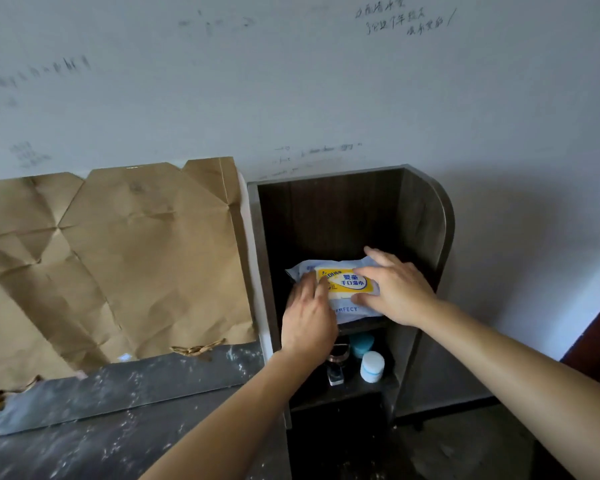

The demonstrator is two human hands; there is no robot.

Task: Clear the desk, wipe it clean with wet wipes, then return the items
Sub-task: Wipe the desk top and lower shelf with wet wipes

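Currently: left hand [309,317] fingers [312,284] lie together on the wet wipes pack [347,282], pinch unconfirmed. Right hand [395,289] fingers are spread, thumb clasping its near edge. Location: upper level, shelf unit [426,216]. Risk: the soft pack slips and topples 1 jar [372,366] below. Dusty worktop [118,403] unwiped.

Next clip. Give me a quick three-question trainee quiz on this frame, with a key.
1. True or false: the left hand and right hand both touch the wipes pack.
2. Where is the wipes pack? A on the desk; B on the upper shelf of the shelf unit; C on the floor.
3. Fill in: the brown paper is on the wall to the ___ of the shelf unit.
Key: 1 true; 2 B; 3 left.
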